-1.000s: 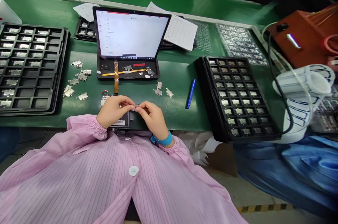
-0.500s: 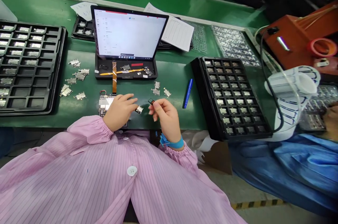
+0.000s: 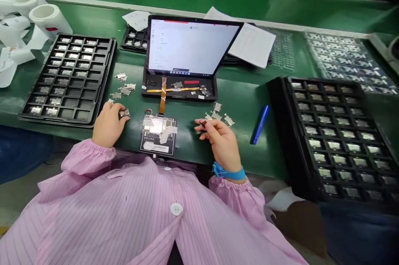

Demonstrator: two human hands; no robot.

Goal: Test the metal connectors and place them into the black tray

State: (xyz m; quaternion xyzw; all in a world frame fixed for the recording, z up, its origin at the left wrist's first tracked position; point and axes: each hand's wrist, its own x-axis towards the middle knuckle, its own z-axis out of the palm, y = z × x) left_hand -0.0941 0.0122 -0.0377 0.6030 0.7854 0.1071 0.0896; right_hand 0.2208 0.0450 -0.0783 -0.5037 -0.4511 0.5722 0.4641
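Note:
My left hand [image 3: 108, 124] is at the loose metal-shielded circuit boards on the left, its thumb and forefinger closed around one small circuit board [image 3: 124, 112]. Its fingers partly cover another board behind. My right hand [image 3: 222, 138], with a blue wristband, pinches a small black piece [image 3: 203, 122], whose exact kind I cannot make out. Just beyond it lie several small boards [image 3: 229, 120]. Between the hands is a larger black-backed board assembly [image 3: 157, 134], joined by an orange flex cable [image 3: 163, 96] to the lit tablet screen [image 3: 190, 48].
A black tray [image 3: 90, 117] of boards stands left, with paper rolls [image 3: 46, 19] behind. A stacked tray [image 3: 280, 132] stands right, near a blue pen [image 3: 261, 125]. The screen leans in a black box [image 3: 183, 96]. Papers [image 3: 252, 44] and clear blister trays [image 3: 349, 61] lie behind.
My left hand has moved left from the larger board to the loose boards. The small board by its fingers now appears among those near my right hand. The view has turned left.

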